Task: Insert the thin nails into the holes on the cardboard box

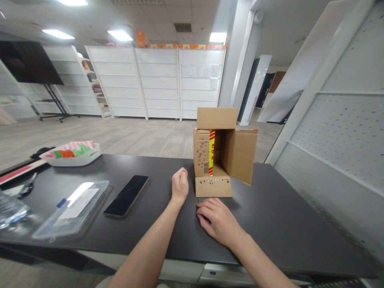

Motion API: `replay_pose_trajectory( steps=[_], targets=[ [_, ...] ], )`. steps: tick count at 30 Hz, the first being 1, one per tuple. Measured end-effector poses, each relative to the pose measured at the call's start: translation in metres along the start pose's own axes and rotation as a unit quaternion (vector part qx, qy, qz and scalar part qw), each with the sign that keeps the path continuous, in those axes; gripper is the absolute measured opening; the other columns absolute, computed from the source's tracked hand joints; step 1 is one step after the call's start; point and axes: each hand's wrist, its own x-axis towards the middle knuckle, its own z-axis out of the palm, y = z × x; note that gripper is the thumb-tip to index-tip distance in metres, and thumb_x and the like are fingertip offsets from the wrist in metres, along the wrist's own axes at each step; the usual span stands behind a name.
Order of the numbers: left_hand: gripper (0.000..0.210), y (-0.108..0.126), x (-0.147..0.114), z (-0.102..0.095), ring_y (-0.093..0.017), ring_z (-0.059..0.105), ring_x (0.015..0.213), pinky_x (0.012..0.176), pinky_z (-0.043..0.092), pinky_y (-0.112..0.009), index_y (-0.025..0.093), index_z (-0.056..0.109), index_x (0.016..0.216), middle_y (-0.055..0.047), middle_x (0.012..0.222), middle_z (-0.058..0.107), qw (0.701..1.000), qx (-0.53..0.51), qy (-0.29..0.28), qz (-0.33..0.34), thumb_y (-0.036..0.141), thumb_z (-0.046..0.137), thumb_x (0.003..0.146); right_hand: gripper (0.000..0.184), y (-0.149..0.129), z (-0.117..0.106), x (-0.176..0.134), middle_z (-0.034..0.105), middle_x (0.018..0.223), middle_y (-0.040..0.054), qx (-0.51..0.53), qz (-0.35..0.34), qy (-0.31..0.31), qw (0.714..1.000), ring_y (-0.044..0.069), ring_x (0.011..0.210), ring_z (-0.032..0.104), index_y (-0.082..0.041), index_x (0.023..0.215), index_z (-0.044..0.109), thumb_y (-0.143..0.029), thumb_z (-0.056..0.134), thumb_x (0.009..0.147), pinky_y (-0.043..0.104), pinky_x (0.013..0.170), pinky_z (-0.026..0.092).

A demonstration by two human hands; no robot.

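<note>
A cardboard box (225, 152) lies on its side on the dark table, its opening toward me and flaps spread. Its lower flap (213, 187) carries a row of small dark and shiny dots. More greyish dots cover the left flap (201, 154), beside a strip of yellow and red tape (211, 153). Just left of the box, my left hand (180, 185) is closed in a fist; whatever is inside is hidden. My right hand (218, 220) rests in front of the lower flap, fingers curled together. A thin dark sliver shows by its fingertips, too small to name.
On the left lie a black phone (127, 196), a clear plastic case (73, 210) and a plastic bottle (12, 210). A white basket (75, 161) with colourful cloth-like contents stands at the back left. A perforated panel (345, 132) rises along the right side.
</note>
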Motion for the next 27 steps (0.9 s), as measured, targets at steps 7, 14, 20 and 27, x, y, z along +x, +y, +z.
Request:
replay_pose_trajectory(
  steps=[7, 14, 20, 27],
  targets=[
    [0.025, 0.0021, 0.0, -0.0008, -0.011, 0.032, 0.055, 0.053, 0.026, -0.025, 0.021, 0.031, 0.058, 0.003, 0.055, 0.031, 1.0, 0.003, 0.002, 0.001, 0.021, 0.032, 0.083, 0.01, -0.0001, 0.0005, 0.0, 0.066, 0.096, 0.0055, 0.0, 0.008, 0.0, 1.0, 0.018, 0.092, 0.058, -0.02, 0.085, 0.061, -0.014, 0.054, 0.085, 0.033, 0.083, 0.045],
    [0.025, 0.0042, -0.0003, -0.0006, -0.011, 0.031, 0.055, 0.052, 0.026, -0.025, 0.021, 0.03, 0.057, 0.003, 0.054, 0.03, 1.0, 0.002, 0.003, -0.001, 0.021, 0.032, 0.082, 0.01, -0.0008, -0.0012, 0.0002, 0.066, 0.097, 0.0058, 0.002, 0.025, -0.008, 1.0, 0.019, 0.091, 0.057, -0.02, 0.084, 0.059, -0.012, 0.052, 0.086, 0.034, 0.082, 0.044],
    [0.025, 0.004, 0.0, -0.0001, -0.011, 0.031, 0.054, 0.052, 0.026, -0.025, 0.021, 0.03, 0.057, 0.003, 0.054, 0.03, 1.0, -0.001, 0.003, 0.0, 0.021, 0.032, 0.082, 0.009, 0.0, 0.0007, 0.0001, 0.066, 0.095, 0.0052, -0.011, 0.027, 0.0, 1.0, 0.018, 0.09, 0.057, -0.02, 0.084, 0.058, -0.013, 0.054, 0.084, 0.033, 0.08, 0.045],
    [0.024, 0.0024, 0.0001, -0.0002, -0.012, 0.031, 0.055, 0.052, 0.026, -0.024, 0.021, 0.031, 0.058, 0.003, 0.055, 0.03, 1.0, -0.001, 0.002, -0.004, 0.022, 0.032, 0.082, 0.01, -0.0001, 0.001, -0.0002, 0.065, 0.094, 0.0054, -0.004, 0.028, 0.002, 1.0, 0.018, 0.09, 0.057, -0.02, 0.084, 0.058, -0.012, 0.054, 0.084, 0.033, 0.08, 0.045]
  ],
)
